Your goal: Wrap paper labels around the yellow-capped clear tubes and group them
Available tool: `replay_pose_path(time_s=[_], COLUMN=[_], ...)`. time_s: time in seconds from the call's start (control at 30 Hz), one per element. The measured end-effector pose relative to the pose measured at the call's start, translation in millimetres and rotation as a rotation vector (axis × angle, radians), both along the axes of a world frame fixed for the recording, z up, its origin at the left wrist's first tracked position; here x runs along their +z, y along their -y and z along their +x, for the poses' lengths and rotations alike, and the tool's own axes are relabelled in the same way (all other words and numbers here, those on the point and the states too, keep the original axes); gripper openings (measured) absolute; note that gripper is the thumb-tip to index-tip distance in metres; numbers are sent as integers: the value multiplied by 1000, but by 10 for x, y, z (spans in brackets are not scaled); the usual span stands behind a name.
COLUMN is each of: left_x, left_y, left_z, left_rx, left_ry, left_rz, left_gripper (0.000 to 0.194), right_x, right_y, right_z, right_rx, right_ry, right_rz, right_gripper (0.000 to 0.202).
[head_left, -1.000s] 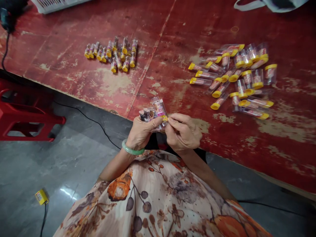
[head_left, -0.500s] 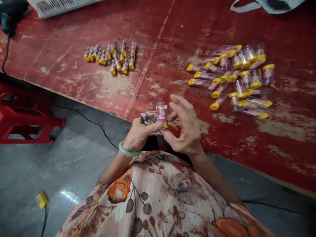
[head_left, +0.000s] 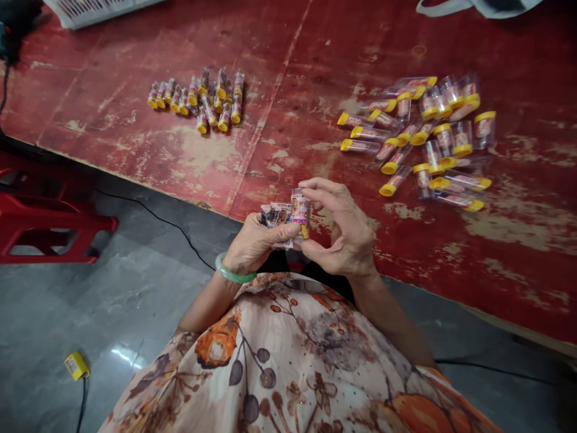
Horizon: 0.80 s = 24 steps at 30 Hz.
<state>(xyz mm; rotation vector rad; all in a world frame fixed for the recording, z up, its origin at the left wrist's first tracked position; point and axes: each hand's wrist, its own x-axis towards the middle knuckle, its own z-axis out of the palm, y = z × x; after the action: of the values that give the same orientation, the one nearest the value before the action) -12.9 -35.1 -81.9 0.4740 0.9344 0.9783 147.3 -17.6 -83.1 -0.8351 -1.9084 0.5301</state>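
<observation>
My left hand (head_left: 259, 240), with a green bangle at the wrist, is closed on several printed plastic wrappers (head_left: 277, 215) and the lower side of a clear tube (head_left: 300, 210) with a printed label and a yellow end. My right hand (head_left: 345, 231) is curled around the tube's right side, its fingertips at the top and its thumb at the bottom end. Wrapped tubes with yellow caps (head_left: 207, 111) lie in a group at the upper left of the red table (head_left: 288, 138). Clear tubes with yellow caps (head_left: 444, 141) lie scattered on the right.
A white basket (head_left: 90, 15) stands at the table's far left edge, near a dark tool (head_left: 15, 30) with a cord. A white strap (head_left: 444, 8) lies at the far right. Red stools (head_left: 49, 222) and a yellow block (head_left: 76, 365) are on the floor.
My right hand's fingers have closed in onto the tube at its top and bottom ends. The view has shifted slightly.
</observation>
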Motion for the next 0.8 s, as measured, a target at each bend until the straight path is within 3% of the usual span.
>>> replay_pose_path(time_s=[0.33,0.47,0.57,0.63,0.73,0.8], left_x=[-50,-68,-58,-65,-128,-189], left_y=[0,7,-93,-276,-748,-1133], left_z=[-16,-150,-474,-801,-1355,-1680], left_rx=[-3,-11,22,128,292,269], left_ry=[-11,-61,-186,-336,-669,-913], left_rz=[-6,4,32,94,217,264], left_gripper=[34,37,39,41,40,38], right_x=[-71,-77,-59,-57,-82,-100], right_y=[9,-37,-205,-434,-952,-1357], right_z=[-37,-67,-94,-172,-484,-831], right_rx=[1,71,109,90,36,18], right_ry=[43,103,146,123,69,140], right_rz=[-19,44,85,123,132,49], right_gripper=[60,67,68,55,22,13])
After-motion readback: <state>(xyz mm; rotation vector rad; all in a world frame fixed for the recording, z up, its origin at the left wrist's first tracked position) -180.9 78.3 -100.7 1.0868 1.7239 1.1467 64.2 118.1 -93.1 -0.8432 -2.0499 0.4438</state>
